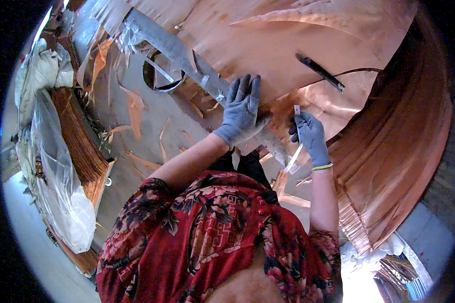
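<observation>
My left hand [241,112], in a grey glove, lies flat with fingers stretched out at the near edge of a large reddish-brown sheet [288,48]. In my right hand [312,139], gloved too, a thin white strip [293,160] is pinched, one end showing above the fingers and the other hanging below. A long dark bar-shaped tool [320,73] rests on the sheet beyond my right hand. Along the sheet's left side runs a grey metal-looking bar [154,36], reaching toward my left hand.
At the right, a tall curved stack of brown sheets [399,136] rises close by. Another brown stack [76,136] stands left, partly under clear plastic [60,177]. A round container [162,70] sits below the bar. Torn brown scraps [134,111] litter the grey floor.
</observation>
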A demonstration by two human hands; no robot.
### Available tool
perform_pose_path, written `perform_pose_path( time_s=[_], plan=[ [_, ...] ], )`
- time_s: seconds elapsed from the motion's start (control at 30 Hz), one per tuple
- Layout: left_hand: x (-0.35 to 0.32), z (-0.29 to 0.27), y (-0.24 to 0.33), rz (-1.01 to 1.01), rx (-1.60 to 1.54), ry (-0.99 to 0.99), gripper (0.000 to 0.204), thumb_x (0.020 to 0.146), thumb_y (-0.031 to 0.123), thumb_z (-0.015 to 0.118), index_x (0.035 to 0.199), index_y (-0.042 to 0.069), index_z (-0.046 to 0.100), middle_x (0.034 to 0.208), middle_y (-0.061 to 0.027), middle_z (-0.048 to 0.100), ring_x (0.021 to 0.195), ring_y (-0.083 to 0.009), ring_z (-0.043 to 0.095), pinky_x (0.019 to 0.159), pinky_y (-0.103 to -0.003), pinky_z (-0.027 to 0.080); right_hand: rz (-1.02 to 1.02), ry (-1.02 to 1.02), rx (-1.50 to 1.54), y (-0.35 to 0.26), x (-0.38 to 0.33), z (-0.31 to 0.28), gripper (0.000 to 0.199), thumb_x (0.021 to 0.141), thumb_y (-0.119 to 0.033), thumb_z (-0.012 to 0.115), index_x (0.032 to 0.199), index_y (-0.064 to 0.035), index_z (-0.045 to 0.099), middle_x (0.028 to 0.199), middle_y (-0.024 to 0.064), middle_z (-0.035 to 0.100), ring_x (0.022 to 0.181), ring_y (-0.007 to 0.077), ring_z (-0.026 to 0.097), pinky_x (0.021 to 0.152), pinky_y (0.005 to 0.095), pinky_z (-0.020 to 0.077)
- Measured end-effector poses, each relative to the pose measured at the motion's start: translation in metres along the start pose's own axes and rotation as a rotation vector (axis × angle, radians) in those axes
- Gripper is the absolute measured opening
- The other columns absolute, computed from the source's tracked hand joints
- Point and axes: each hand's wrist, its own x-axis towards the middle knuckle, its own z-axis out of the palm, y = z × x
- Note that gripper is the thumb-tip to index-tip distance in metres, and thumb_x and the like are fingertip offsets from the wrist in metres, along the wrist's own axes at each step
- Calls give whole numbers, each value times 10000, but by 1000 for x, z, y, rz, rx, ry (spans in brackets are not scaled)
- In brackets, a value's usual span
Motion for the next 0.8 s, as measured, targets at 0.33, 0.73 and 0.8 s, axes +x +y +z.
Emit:
perform_pose_path(
  time_s=[0.33, 0.73, 0.8],
  plan=[
    [2, 0, -7, -8, -93, 61, 969, 614, 352, 734, 1352, -34, 240, 1358, -198, 339, 1288, -363, 294, 1062, -489, 196, 16, -147, -270, -36, 10, 41, 185, 858, -203, 556, 817, -34, 618, 571, -1, 538, 451, 57, 465, 404, 212, 347],
    [-2, -3, -5, -4, -71, 51, 995, 587, 391, 746, 1352, -18, 259, 1371, -155, 342, 1272, -392, 290, 1065, -491, 192, 131, -68, -789, -39, 41, 48, 331, 781, -346, 584, 747, -27, 664, 626, 150, 624, 567, 267, 627, 592, 384, 494],
    [-16, -13, -4, 146, 104, 72, 982, 597, 393, 737, 1356, -9, 261, 1373, -148, 342, 1266, -391, 292, 1064, -503, 185, 181, -92, -807, -53, 37, 55, 347, 779, -381, 588, 764, -44, 672, 688, 168, 637, 643, 297, 639, 658, 404, 497]
  ],
)
